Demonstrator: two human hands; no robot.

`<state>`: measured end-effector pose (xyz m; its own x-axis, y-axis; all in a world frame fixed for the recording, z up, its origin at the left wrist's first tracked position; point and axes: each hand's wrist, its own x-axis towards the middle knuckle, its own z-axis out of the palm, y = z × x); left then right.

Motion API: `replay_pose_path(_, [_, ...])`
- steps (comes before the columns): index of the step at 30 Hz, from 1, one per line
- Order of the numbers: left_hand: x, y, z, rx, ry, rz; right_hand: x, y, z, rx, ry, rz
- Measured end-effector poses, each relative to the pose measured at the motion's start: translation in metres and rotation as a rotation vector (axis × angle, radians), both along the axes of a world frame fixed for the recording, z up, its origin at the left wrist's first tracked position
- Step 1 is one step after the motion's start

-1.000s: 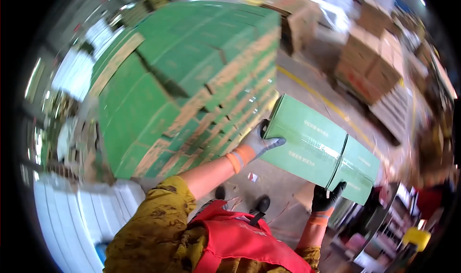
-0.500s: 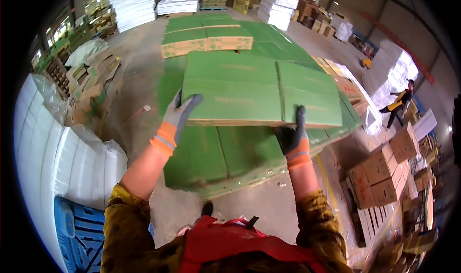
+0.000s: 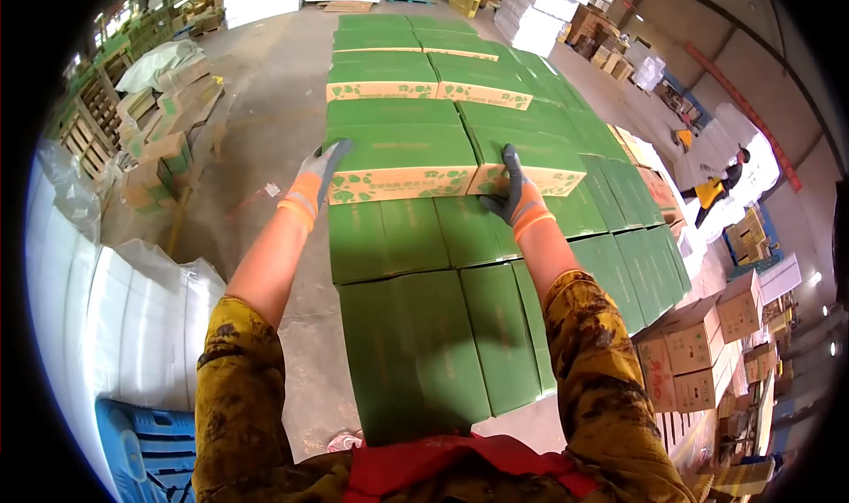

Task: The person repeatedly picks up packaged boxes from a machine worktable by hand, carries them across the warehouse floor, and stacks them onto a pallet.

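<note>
Two green-topped cardboard cartons, a left carton [image 3: 402, 171] and a right carton [image 3: 522, 153], lie side by side on a layer of green cartons [image 3: 411, 344]. Their tan front faces carry green printed patterns. My left hand [image 3: 325, 164], in a grey and orange glove, grips the left end of the left carton, thumb over its top edge. My right hand [image 3: 511, 191], gloved alike, holds the front of the right carton, with the thumb on top and the other fingers low at the front face. Behind these two stand further rows of green cartons [image 3: 385, 65].
White wrapped stacks [image 3: 146, 317] and a blue plastic pallet [image 3: 146, 445] stand at my left. Brown cartons [image 3: 694, 357] are piled at the right. A person [image 3: 715, 184] is by a wrapped stack further right. Flattened cardboard [image 3: 168, 162] lies at the left.
The two cartons have moved away from me and down, now lying level in line with the row behind. Both my hands went forward with them and still touch them. My body is nearer the stack.
</note>
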<state>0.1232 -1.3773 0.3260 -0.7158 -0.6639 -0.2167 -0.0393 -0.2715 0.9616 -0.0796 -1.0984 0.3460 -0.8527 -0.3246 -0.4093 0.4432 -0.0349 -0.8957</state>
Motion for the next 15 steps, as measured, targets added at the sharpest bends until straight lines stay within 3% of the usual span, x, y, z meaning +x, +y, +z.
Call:
replay_pose_path(4, [-0.008, -0.007, -0.006, -0.015, -0.072, 0.017, -0.006, 0.03, 0.004, 0.0, -0.144, 0.085])
replay_pose_path(5, [-0.006, -0.012, -0.016, -0.067, 0.033, 0.048, -0.002, 0.039, 0.006, -0.015, -0.147, 0.069])
replay_pose_path(7, [-0.008, -0.046, -0.063, 0.155, 0.256, 0.047, 0.028, 0.069, 0.015, -0.07, -0.059, 0.032])
replay_pose_path(8, [0.01, -0.033, -0.045, 0.042, 0.027, 0.165, 0.044, 0.095, 0.017, -0.162, 0.007, 0.125])
replay_pose_path(9, [0.024, -0.007, -0.021, -0.028, -0.029, 0.299, 0.056, 0.124, 0.012, -0.223, 0.021, 0.193])
replay_pose_path(11, [0.06, 0.022, -0.026, -0.258, 0.314, 0.264, 0.088, 0.188, 0.001, -0.293, 0.086, 0.188])
replay_pose_path(13, [0.086, 0.111, 0.028, -0.295, 0.351, 0.278, 0.133, 0.258, -0.008, -0.305, 0.17, 0.047])
replay_pose_path(15, [0.1, 0.18, 0.053, -0.565, 0.499, 0.01, 0.175, 0.333, -0.027, -0.221, 0.168, -0.153])
